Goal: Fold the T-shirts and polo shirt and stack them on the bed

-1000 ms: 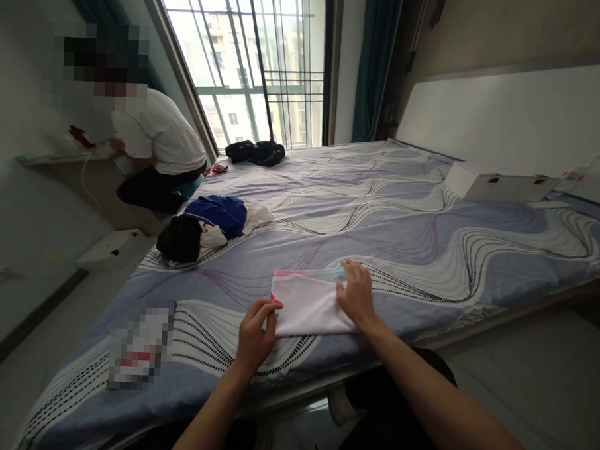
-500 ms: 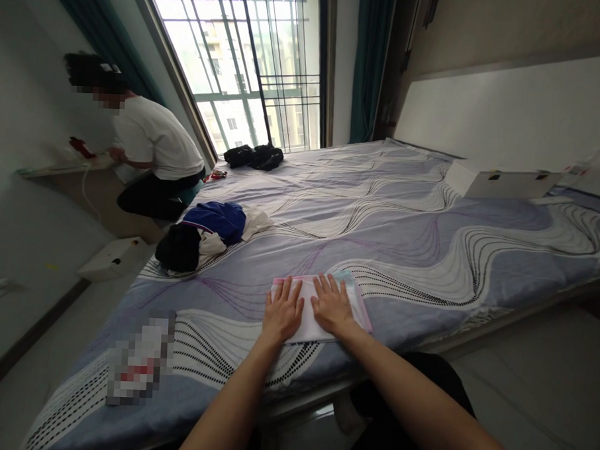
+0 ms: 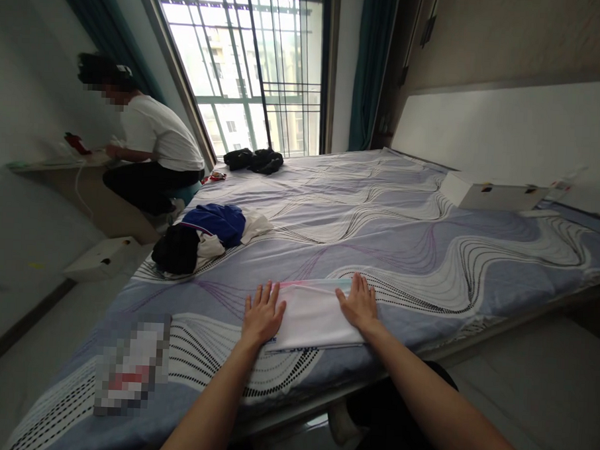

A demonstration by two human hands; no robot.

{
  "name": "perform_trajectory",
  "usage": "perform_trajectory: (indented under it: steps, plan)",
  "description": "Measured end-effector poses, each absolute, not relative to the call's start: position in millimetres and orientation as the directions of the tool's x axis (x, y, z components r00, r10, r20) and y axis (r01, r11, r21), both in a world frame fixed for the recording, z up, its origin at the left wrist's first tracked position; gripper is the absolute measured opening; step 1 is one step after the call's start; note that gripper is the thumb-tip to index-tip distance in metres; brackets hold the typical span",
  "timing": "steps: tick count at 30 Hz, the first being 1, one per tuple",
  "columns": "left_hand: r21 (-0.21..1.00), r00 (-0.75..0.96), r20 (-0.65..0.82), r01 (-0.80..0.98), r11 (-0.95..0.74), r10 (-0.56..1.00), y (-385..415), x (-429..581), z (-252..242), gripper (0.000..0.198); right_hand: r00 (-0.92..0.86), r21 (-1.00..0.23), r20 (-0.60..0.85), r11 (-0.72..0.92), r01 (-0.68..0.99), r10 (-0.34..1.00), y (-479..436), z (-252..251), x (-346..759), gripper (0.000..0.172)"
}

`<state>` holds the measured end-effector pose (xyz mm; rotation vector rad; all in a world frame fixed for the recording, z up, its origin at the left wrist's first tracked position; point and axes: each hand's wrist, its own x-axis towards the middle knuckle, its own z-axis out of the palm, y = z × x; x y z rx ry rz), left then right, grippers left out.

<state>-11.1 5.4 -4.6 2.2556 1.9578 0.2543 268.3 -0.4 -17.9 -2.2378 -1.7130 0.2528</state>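
A folded white cloth (image 3: 316, 318), perhaps a garment, lies flat near the front edge of the bed. Pink and pale blue show along its far edge, and dark marks at its near left corner. My left hand (image 3: 263, 315) rests open at the cloth's left edge, fingers stretched forward. On the opposite side, my right hand (image 3: 359, 304) presses on the right edge with its fingers spread. Neither hand is closed round the cloth. Beneath it is a bedsheet (image 3: 388, 249) patterned with wavy lines.
A heap of blue, black and white clothes (image 3: 213, 224) lies to the left, beyond a blurred-out item (image 3: 132, 367). Black bundles (image 3: 253, 160) sit near the window. A white box (image 3: 490, 192) stands at the far right. Another person (image 3: 155, 132) sits at a small desk (image 3: 59, 165).
My hands have moved apart, from the middle of the cloth to its left and right edges. The other person's legs and arms have shifted slightly.
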Motion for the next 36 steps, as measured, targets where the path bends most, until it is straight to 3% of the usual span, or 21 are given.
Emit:
perform_trajectory:
  steps: [8,13,16,21,26,31,36]
  plan:
    - [0.279,0.187,0.086,0.938,-0.204,0.978,3,-15,-4,0.067,0.244,-0.303,-0.025,-0.240,0.922,0.970,-30,-26,271,0.086]
    - [0.311,0.201,0.142,0.921,-0.236,0.969,-3,-16,-3,0.065,0.240,-0.360,0.072,-0.199,0.912,0.968,-34,-17,272,0.078]
    - [0.378,0.169,0.200,0.896,-0.235,0.965,-4,-18,-3,0.063,0.347,-0.454,0.071,-0.279,0.846,0.935,-24,-5,274,0.075]
    - [0.525,0.071,0.303,0.820,-0.228,0.950,-2,-25,-6,0.055,0.298,-0.620,-0.242,-0.383,0.685,0.924,6,14,282,0.039]
    - [0.636,0.003,0.334,0.738,-0.228,0.943,2,-33,-12,0.050,0.219,-0.730,-0.193,-0.289,0.619,0.956,25,18,289,0.026]
    - [0.658,-0.022,0.321,0.725,-0.206,0.947,9,-36,-16,0.051,0.143,-0.878,-0.180,-0.225,0.423,0.973,42,9,304,0.019]
    - [0.646,0.006,0.292,0.736,-0.202,0.956,14,-38,-13,0.054,0.345,-0.942,-0.148,-0.238,0.237,0.927,71,6,369,0.023]
